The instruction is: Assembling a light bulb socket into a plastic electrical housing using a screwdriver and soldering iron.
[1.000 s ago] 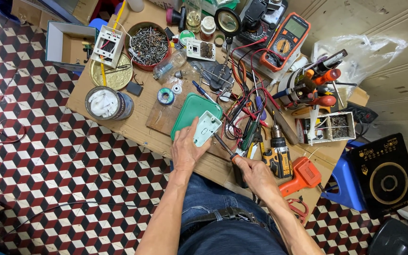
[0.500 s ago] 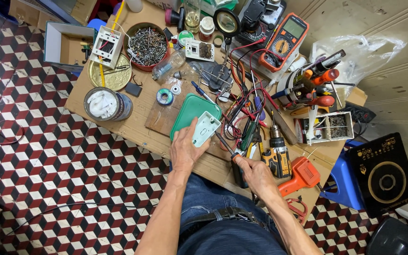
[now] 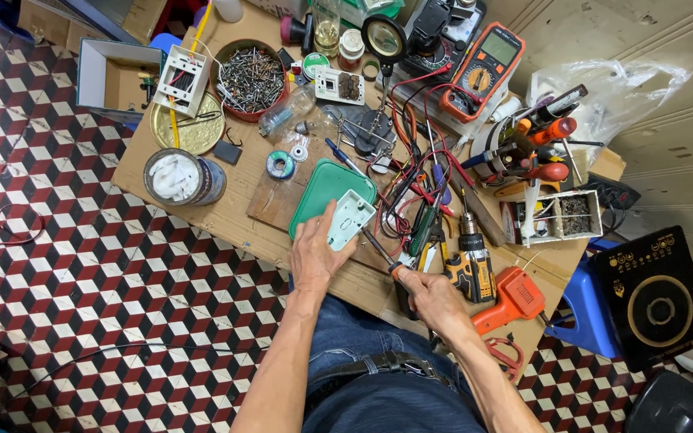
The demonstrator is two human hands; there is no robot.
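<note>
The left hand (image 3: 314, 255) clamps a small pale switch box (image 3: 350, 219) against the green mat (image 3: 318, 188), thumb on one side and fingers over the near edge. The right hand (image 3: 435, 298) is closed round the handle of a screwdriver (image 3: 380, 250), whose shaft slants up to the box's lower right corner; the tip looks to be touching the box, though I cannot tell whether it sits in a screw. The likeliest slip is the tip skating off the smooth plastic: the left fingers lie just beside the tip, so a jump under pressure could jab them. The box itself rests partly off the mat's right edge, so hard sideways force could twist it out of the grip. Just right of the box lies a tangle of red and black leads (image 3: 411, 172), near enough that the shaft or a wrist could snag them and drag the orange meter (image 3: 484, 70) at the far end. Right of the box and near the right hand, a yellow drill (image 3: 471, 261) and an orange tool (image 3: 511, 298) lie close to the table (image 3: 194, 192) edge, where an elbow nudge could send them to the floor. Up and left of the box, the bowl of screws (image 3: 252, 78) is well apart and at little risk.
</note>
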